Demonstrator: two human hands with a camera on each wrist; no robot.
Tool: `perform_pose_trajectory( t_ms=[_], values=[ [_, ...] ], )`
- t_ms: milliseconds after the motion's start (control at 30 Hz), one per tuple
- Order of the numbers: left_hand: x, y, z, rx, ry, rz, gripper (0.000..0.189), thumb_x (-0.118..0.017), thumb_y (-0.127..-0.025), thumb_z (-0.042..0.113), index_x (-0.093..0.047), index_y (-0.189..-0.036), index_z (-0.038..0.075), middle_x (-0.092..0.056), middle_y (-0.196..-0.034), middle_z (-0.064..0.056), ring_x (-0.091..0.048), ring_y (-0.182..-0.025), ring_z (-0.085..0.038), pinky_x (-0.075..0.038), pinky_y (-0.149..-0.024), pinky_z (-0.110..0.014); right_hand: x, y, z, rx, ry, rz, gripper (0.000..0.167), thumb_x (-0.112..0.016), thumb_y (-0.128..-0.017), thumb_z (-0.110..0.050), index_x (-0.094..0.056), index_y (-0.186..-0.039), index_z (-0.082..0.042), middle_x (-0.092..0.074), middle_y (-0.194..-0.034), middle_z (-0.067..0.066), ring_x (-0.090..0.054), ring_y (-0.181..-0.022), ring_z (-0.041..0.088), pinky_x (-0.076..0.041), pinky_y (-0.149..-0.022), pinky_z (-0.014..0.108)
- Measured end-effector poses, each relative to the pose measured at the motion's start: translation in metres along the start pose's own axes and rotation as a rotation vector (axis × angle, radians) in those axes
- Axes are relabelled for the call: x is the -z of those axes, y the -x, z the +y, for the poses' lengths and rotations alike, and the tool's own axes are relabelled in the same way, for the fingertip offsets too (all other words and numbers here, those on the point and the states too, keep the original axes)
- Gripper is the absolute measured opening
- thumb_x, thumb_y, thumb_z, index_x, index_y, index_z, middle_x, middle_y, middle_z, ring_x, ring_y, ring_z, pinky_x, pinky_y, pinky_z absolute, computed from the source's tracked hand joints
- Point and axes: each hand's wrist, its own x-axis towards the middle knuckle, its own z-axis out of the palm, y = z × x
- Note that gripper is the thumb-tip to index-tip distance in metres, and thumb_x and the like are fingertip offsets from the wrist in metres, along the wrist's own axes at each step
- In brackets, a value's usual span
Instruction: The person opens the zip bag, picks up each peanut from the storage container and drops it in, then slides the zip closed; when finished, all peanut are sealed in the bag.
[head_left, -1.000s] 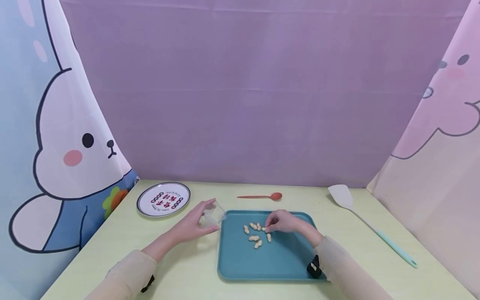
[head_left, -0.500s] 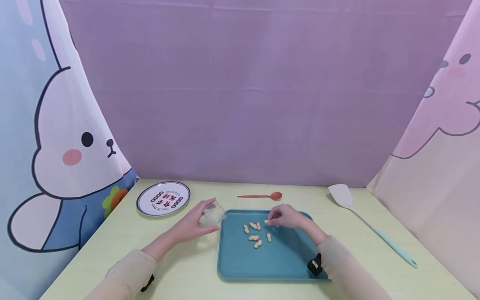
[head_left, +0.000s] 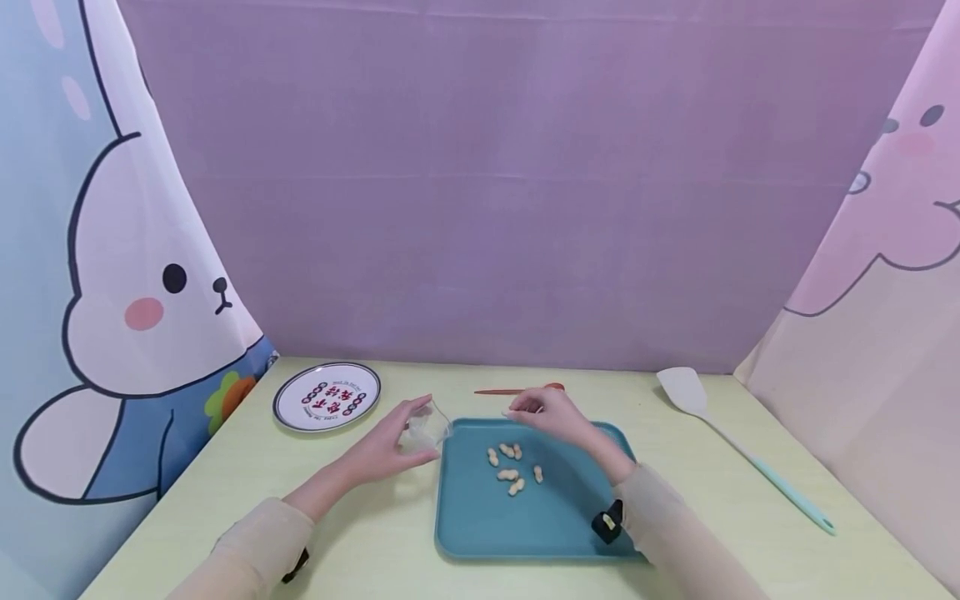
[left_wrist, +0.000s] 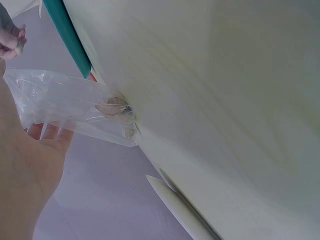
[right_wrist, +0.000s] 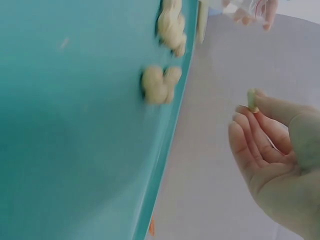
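A clear plastic bag (head_left: 427, 430) is gripped by my left hand (head_left: 392, 446), thumb and fingers spread around its mouth. In the left wrist view, several brownish peanuts (left_wrist: 113, 106) lie in the bag's lower end, near the table. My right hand (head_left: 553, 414) pinches a single peanut (right_wrist: 253, 101) between thumb and fingertips, above the far part of the teal tray (head_left: 540, 533). Several loose peanuts (head_left: 507, 476) lie on the tray's left half; some show close up as pale peanuts (right_wrist: 157, 86) in the right wrist view.
Behind the left hand is a white plate (head_left: 327, 398) with red lettering. An orange-red spoon (head_left: 498, 392) lies beyond the tray, its bowl partly hidden by the right hand. To the right lies a long spatula (head_left: 738, 450) with a mint handle. A purple curtain (head_left: 510, 208) backs the table.
My right hand has picked a peanut up off the tray, lifted it, and carried it left toward the bag. The left hand and bag have stayed in place.
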Motion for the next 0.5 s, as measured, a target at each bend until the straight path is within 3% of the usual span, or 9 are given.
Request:
perform_pose_trajectory(
  t_ms=[500],
  values=[
    [0.000, -0.001, 0.000, 0.013, -0.005, -0.005, 0.084, -0.072, -0.079, 0.043, -0.030, -0.145, 0.010, -0.051, -0.133, -0.008, -0.047, -0.126, -0.024, -0.046, -0.100, -0.043, -0.039, -0.022, -0.049, 0.069, -0.154, 0.073, 0.024, -0.065, -0.088, -0.025, -0.069, -0.101, -0.006, -0.069, -0.090, 0.005, -0.064, -0.078, 0.015, -0.054, -0.068, 0.021]
  ],
)
